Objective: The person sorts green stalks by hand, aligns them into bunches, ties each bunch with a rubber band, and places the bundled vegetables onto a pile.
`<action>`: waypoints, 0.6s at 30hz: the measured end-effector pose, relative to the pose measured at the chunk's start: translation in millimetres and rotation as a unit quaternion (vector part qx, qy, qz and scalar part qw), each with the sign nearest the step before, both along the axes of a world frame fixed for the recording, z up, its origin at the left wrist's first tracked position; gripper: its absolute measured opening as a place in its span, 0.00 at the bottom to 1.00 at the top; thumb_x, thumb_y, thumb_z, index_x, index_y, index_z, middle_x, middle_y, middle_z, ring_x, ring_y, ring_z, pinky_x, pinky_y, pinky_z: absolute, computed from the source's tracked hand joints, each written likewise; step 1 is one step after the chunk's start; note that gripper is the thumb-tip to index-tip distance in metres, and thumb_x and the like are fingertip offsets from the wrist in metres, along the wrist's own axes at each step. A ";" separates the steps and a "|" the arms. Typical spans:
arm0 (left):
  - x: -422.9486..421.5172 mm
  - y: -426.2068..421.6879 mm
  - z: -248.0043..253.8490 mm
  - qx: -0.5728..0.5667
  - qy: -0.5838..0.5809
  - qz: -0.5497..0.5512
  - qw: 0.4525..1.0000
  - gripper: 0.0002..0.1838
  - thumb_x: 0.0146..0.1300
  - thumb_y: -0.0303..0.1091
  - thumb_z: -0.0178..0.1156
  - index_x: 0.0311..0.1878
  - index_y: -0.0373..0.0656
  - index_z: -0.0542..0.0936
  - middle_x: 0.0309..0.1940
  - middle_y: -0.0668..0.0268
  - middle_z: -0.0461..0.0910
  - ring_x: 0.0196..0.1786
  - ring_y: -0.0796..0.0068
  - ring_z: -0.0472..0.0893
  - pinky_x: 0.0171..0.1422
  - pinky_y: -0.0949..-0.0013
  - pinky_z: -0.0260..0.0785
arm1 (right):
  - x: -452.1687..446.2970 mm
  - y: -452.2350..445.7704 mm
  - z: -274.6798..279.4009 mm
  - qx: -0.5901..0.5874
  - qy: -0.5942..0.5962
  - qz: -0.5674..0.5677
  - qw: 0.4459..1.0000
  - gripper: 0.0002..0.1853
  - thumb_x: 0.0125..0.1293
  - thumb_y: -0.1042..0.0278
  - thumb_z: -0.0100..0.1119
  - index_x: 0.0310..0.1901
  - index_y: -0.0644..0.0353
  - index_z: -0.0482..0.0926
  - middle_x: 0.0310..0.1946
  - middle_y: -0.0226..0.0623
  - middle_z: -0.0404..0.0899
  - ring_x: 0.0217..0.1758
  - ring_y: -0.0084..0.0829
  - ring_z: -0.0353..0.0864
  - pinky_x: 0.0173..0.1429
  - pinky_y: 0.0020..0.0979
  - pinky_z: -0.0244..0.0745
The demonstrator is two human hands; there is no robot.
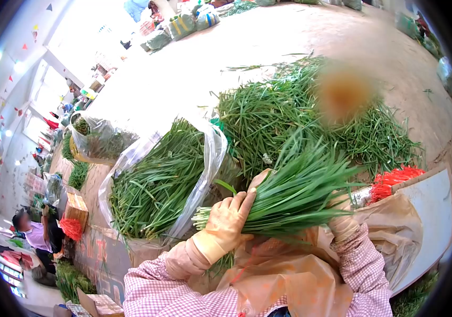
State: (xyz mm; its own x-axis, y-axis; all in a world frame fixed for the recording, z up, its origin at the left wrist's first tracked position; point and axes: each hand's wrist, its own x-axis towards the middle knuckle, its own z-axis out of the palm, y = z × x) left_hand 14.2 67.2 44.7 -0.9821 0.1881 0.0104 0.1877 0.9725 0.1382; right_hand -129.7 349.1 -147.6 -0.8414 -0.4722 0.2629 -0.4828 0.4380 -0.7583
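Note:
A thick bunch of green chives lies across in front of me, its pale stem ends to the left and its leaf tips to the right. My left hand, in a cream glove, is closed around the stem end. At the leafy end is my right hand, also gloved; the leaves cover its fingers, so its grip cannot be made out. Just left of the bunch, a clear plastic bag stands open, packed with more chives.
A large loose heap of chives spreads on the floor ahead. Red ties lie by a board at my right. Another filled bag stands further left. A person sits far left, near a crate.

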 end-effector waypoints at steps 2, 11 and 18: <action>1.0 -0.6 7.8 0.009 -0.008 -0.020 1.000 0.61 0.36 0.42 0.78 0.73 0.39 0.54 0.61 0.53 0.68 0.57 0.54 0.73 0.59 0.55 0.66 | 1.1 14.1 18.7 -0.138 -0.062 0.007 0.988 0.09 0.66 0.64 0.54 0.40 0.55 0.83 0.33 0.36 0.84 0.30 0.36 0.83 0.32 0.33 0.78; -14.1 -3.6 -11.9 0.117 -0.015 -0.023 0.993 0.63 0.34 0.46 0.78 0.73 0.38 0.53 0.62 0.50 0.67 0.57 0.51 0.73 0.60 0.54 0.67 | 0.2 63.8 172.7 -0.309 -0.006 -0.299 0.903 0.07 0.72 0.71 0.53 0.46 0.60 0.79 0.27 0.25 0.75 0.28 0.14 0.71 0.31 0.16 0.63; -3.3 21.4 -19.0 0.021 0.047 -0.014 0.999 0.63 0.31 0.46 0.78 0.73 0.38 0.54 0.63 0.49 0.66 0.58 0.52 0.72 0.61 0.53 0.65 | 58.9 -14.9 195.3 0.210 0.126 0.027 0.969 0.37 0.45 0.60 0.73 0.60 0.54 0.71 0.50 0.44 0.75 0.49 0.48 0.75 0.57 0.48 0.69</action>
